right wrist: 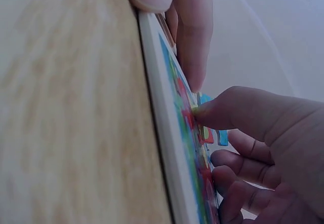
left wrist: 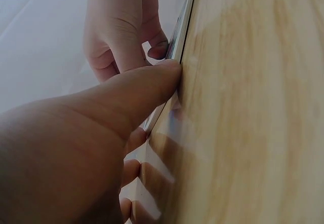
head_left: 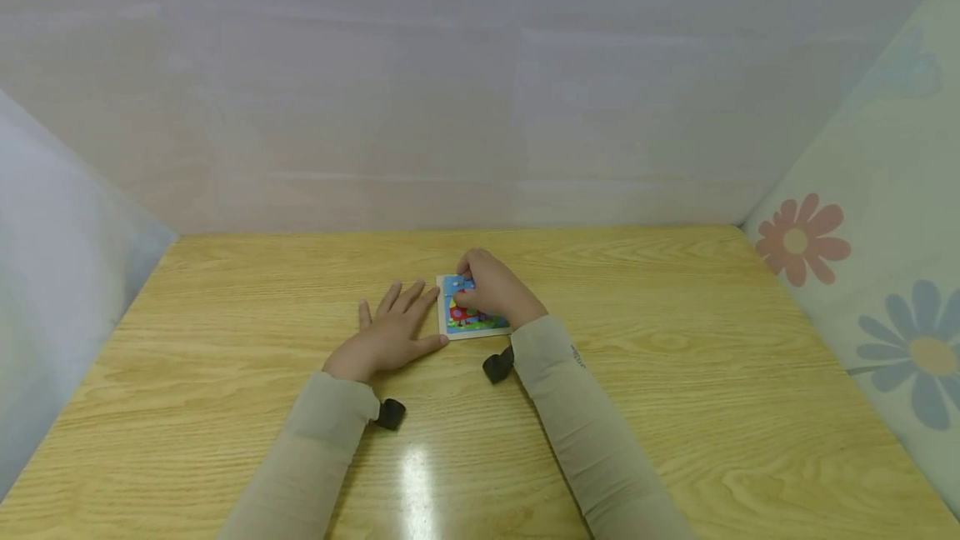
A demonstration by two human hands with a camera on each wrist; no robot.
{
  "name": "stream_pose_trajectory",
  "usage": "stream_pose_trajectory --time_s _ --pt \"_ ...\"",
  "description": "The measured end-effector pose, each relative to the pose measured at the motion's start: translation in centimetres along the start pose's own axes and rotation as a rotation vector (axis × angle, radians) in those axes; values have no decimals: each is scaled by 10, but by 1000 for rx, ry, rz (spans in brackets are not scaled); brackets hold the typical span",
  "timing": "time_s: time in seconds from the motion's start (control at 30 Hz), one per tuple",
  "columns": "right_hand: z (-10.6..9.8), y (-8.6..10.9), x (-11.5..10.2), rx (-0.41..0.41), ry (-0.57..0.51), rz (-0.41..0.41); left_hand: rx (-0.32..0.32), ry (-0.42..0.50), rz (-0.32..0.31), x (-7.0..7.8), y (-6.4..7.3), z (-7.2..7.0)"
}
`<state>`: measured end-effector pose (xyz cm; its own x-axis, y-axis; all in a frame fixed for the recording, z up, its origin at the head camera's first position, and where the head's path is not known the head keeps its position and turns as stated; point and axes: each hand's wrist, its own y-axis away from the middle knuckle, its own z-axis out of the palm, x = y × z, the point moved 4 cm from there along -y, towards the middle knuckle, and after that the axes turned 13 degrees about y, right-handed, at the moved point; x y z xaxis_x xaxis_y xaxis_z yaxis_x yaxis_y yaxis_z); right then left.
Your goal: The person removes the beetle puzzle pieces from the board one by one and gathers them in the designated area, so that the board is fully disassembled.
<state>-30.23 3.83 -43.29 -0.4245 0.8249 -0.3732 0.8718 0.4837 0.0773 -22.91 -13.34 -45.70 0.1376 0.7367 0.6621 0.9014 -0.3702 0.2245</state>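
Pinching a tilted puzzle piece [right wrist: 208, 135], R hand [head_left: 495, 288] prob. fits or frees it; L hand [head_left: 386, 340], fingers spread, touches board [head_left: 442, 313]; next move likely needs board steady.

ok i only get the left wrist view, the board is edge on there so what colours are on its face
Observer: In the head view, the board has a pale border around a picture in blue, red and green.

Operator: and is anything sticking up off it, the hands block that for me

Observer: Yes, the right wrist view shows a small coloured piece raised off the board's face, apparently pinched by the right hand.
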Motion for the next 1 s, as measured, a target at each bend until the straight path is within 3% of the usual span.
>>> stream_pose_trajectory --time_s 0.17,0.6,1.0 --pt "-1 0 1 -2 -32 3 0 -10 1 0 -2 1" --pt "-3 4 4 24 -238 79 11 -16 2 6 4 -2" --pt "0 4 3 91 -290 179 14 -23 3 5 2 -1"
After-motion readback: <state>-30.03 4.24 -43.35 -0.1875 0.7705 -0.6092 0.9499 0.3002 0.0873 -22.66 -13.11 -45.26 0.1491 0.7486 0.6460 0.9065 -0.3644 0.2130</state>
